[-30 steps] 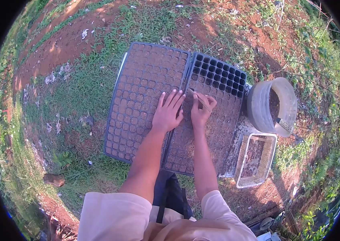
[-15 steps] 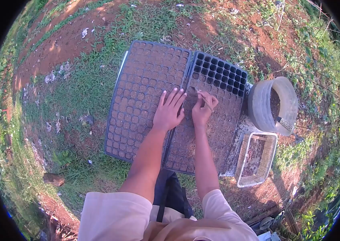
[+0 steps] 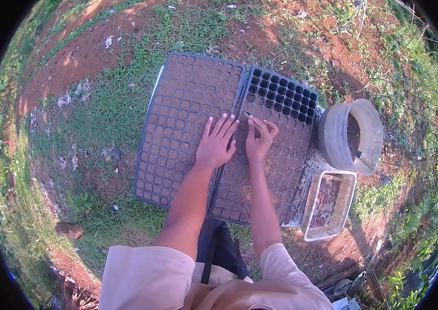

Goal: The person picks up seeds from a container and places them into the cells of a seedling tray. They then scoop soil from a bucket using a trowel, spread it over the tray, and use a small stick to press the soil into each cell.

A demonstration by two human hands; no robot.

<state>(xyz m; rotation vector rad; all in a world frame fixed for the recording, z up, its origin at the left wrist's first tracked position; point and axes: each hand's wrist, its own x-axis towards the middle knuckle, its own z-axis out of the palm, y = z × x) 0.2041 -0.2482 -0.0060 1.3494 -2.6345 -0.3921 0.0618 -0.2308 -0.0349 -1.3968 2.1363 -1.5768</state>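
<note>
Two black seedling trays stand side by side. Dark soil fills the cells of the left seedling tray (image 3: 170, 129). On the right seedling tray (image 3: 229, 199), soil covers the lower and middle cells, while bare black cells show in several rows at the far end. My left hand (image 3: 216, 144) rests with fingers stretched out over the left tray's inner edge. Over the right tray, my right hand (image 3: 259, 144) is closed around a short thin stick (image 3: 263, 132), its far end close to the soil just below the bare cells.
To the right stands a translucent round plastic tub (image 3: 335, 137) with dark soil and a patterned piece inside. Nearer me is a rectangular white-rimmed basin (image 3: 308, 227) with reddish-brown bits on its bottom. Grass and red soil surround the trays; a brown chunk (image 3: 69, 230) lies at left.
My right hand has shifted slightly, and its index finger now reaches further along the stick. My left hand stays nearly in place on the left tray.
</note>
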